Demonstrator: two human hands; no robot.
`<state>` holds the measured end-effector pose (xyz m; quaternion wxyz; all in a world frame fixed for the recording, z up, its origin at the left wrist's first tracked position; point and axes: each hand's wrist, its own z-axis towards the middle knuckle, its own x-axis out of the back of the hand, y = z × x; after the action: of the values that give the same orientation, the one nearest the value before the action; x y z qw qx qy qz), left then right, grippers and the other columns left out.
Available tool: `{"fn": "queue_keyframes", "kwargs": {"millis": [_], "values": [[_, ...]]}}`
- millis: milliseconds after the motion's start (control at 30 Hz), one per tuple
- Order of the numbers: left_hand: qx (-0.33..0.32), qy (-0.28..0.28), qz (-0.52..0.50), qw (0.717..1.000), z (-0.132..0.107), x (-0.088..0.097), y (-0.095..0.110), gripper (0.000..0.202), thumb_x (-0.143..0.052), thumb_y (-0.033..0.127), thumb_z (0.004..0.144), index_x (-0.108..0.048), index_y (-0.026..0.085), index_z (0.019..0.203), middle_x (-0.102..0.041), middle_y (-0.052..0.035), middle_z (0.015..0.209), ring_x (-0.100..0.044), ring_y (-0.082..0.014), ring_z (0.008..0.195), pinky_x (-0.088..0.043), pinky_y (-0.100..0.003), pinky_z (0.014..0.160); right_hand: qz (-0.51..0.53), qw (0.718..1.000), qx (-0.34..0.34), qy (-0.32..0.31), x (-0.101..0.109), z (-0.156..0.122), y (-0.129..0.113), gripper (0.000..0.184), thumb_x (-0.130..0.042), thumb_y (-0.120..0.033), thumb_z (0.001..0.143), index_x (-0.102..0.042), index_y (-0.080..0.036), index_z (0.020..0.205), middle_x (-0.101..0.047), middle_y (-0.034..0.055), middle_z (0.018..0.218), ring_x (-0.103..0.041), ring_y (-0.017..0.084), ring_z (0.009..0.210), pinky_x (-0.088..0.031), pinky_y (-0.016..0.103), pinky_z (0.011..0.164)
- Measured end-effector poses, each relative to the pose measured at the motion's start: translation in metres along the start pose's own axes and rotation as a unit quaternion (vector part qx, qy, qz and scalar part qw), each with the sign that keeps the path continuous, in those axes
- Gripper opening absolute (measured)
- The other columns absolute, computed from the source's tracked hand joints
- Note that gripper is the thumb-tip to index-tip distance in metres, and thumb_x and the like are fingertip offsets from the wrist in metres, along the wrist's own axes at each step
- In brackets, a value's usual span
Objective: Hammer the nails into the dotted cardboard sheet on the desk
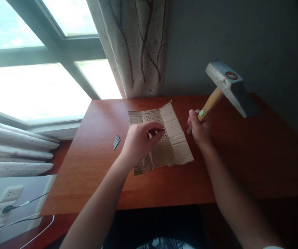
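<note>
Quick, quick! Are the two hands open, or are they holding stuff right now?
Left hand: fingertips bunched over the cardboard; too small to tell what they hold.
Right hand: closed, holding the hammer.

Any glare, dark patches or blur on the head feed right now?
Head view: the window's lower panes glare white; a pale sheen lies on the table near them; the wall darkens toward the right; the small item pinched in the left hand is too soft to identify, but the hammer in the right hand reads clearly.
</note>
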<state>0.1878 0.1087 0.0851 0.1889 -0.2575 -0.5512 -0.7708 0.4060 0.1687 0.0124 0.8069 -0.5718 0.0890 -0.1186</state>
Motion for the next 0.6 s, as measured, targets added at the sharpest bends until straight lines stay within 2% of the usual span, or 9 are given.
{"fn": "queue_keyframes", "kwargs": {"millis": [133, 600], "values": [[-0.011, -0.012, 0.056, 0.998, 0.0099, -0.0087, -0.0051, 0.008, -0.069, 0.02, 0.082, -0.076, 0.02, 0.085, -0.075, 0.0006, 0.073, -0.065, -0.0112, 0.062, -0.047, -0.022, 0.058, 0.007, 1.0, 0.0, 0.0, 0.0003, 0.0008, 0.0019, 0.054, -0.065, -0.061, 0.086, -0.04, -0.023, 0.057, -0.038, -0.0056, 0.049, -0.034, 0.009, 0.044, -0.028, 0.025, 0.042], [-0.019, -0.005, 0.085, 0.996, 0.0048, -0.0089, -0.0063, 0.007, -0.068, 0.021, 0.083, -0.075, 0.022, 0.086, -0.074, 0.002, 0.071, -0.065, -0.0118, 0.063, -0.047, -0.023, 0.061, 0.015, 1.0, 0.0, 0.002, 0.0001, 0.0011, 0.0009, 0.054, -0.066, -0.061, 0.086, -0.04, -0.023, 0.056, -0.038, -0.0057, 0.048, -0.034, 0.008, 0.043, -0.027, 0.025, 0.041]]}}
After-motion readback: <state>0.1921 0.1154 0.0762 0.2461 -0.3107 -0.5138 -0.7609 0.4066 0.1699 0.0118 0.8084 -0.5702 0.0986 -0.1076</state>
